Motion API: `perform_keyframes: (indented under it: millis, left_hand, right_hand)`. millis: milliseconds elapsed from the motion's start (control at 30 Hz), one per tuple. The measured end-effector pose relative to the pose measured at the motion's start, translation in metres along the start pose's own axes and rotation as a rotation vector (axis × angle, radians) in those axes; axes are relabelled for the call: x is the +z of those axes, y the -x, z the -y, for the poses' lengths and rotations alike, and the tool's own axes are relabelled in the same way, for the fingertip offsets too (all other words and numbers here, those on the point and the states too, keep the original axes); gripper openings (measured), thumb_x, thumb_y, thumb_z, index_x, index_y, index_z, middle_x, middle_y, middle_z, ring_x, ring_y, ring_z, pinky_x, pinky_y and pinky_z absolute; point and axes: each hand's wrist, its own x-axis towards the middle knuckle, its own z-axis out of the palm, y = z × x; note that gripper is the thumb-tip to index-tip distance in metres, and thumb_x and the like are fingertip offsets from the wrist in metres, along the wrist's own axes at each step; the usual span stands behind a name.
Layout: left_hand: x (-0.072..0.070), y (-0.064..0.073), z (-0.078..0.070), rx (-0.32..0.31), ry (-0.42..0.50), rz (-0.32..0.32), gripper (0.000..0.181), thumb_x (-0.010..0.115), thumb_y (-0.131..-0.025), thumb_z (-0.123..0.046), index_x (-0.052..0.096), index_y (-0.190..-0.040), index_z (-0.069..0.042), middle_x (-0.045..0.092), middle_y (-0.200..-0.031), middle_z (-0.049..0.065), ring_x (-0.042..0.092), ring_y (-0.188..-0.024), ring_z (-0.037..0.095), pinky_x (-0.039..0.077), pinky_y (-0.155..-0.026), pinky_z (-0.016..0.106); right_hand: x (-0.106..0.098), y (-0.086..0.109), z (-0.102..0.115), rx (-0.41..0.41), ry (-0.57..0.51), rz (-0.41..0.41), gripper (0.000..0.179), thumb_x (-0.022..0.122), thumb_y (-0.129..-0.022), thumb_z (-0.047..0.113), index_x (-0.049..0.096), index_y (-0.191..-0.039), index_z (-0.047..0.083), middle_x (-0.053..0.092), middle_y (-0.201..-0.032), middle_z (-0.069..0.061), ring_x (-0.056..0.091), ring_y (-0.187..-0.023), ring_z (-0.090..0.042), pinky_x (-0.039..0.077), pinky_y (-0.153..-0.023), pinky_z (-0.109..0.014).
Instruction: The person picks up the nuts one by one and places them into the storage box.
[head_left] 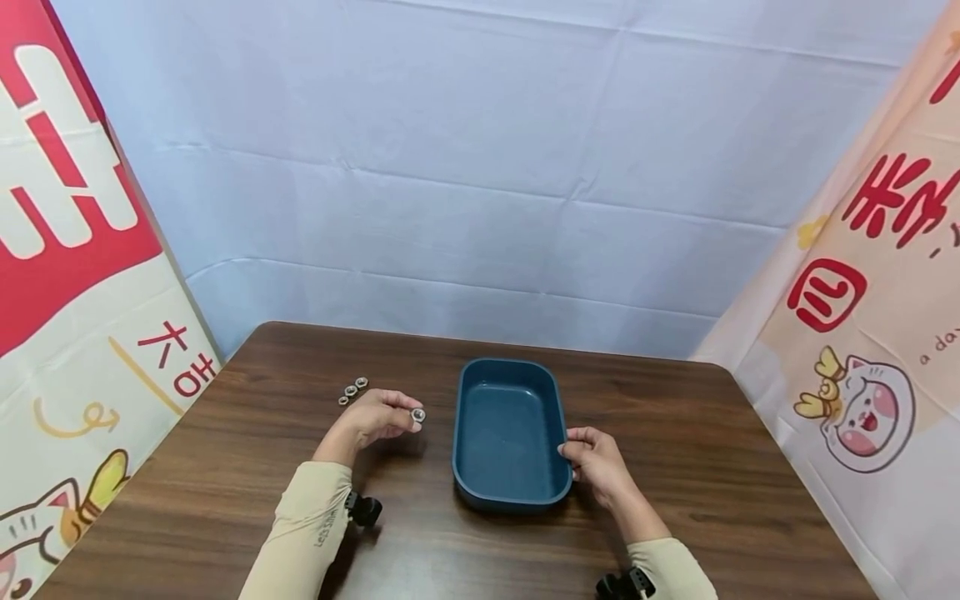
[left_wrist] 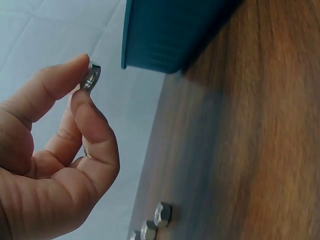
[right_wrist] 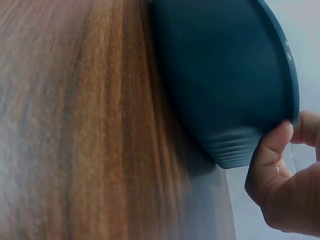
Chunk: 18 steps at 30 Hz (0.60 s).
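Between thumb and fingertips, my left hand (head_left: 381,414) pinches a silvery hex nut (head_left: 417,414), held above the table to the left of a dark blue bin (head_left: 508,442). The same nut (left_wrist: 91,77) appears edge-on in the left wrist view. My right hand (head_left: 597,463) grips the bin's right rim, thumb and fingers on either side of the wall (right_wrist: 270,112). Inside the bin only its bare floor shows. Beyond my left hand, three more nuts (head_left: 351,391) lie in a slanting row on the table; they also show at the bottom of the left wrist view.
The brown wood-grain table (head_left: 712,467) has its far edge near a pale hanging cloth (head_left: 450,167). Printed banners (head_left: 82,350) hang at the left and right sides. Each forearm wears a small black wrist camera (head_left: 363,508).
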Motion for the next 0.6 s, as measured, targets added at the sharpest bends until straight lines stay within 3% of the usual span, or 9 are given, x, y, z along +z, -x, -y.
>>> perform_keyframes:
  millis: [400, 600]
  left_hand:
    - [0.015, -0.009, -0.018, 0.030, -0.028, 0.054, 0.031, 0.067, -0.076, 0.009, 0.062, -0.107, 0.009, 0.061, -0.091, 0.014, 0.062, -0.079, 0.021, 0.047, -0.083, 0.047]
    - [0.026, -0.015, -0.027, 0.028, -0.045, 0.063, 0.029, 0.069, -0.077, 0.007, 0.063, -0.105, 0.006, 0.061, -0.089, 0.014, 0.063, -0.078, 0.022, 0.048, -0.083, 0.048]
  right_hand:
    - [-0.003, -0.001, -0.004, 0.019, -0.034, -0.001, 0.032, 0.057, -0.084, -0.003, 0.046, -0.112, -0.014, 0.056, -0.070, -0.003, 0.046, -0.052, -0.013, 0.043, -0.046, -0.023]
    - [-0.002, -0.001, 0.000, 0.012, -0.010, 0.039, 0.029, 0.057, -0.085, -0.003, 0.044, -0.109, -0.011, 0.053, -0.069, -0.003, 0.044, -0.054, -0.014, 0.041, -0.045, -0.023]
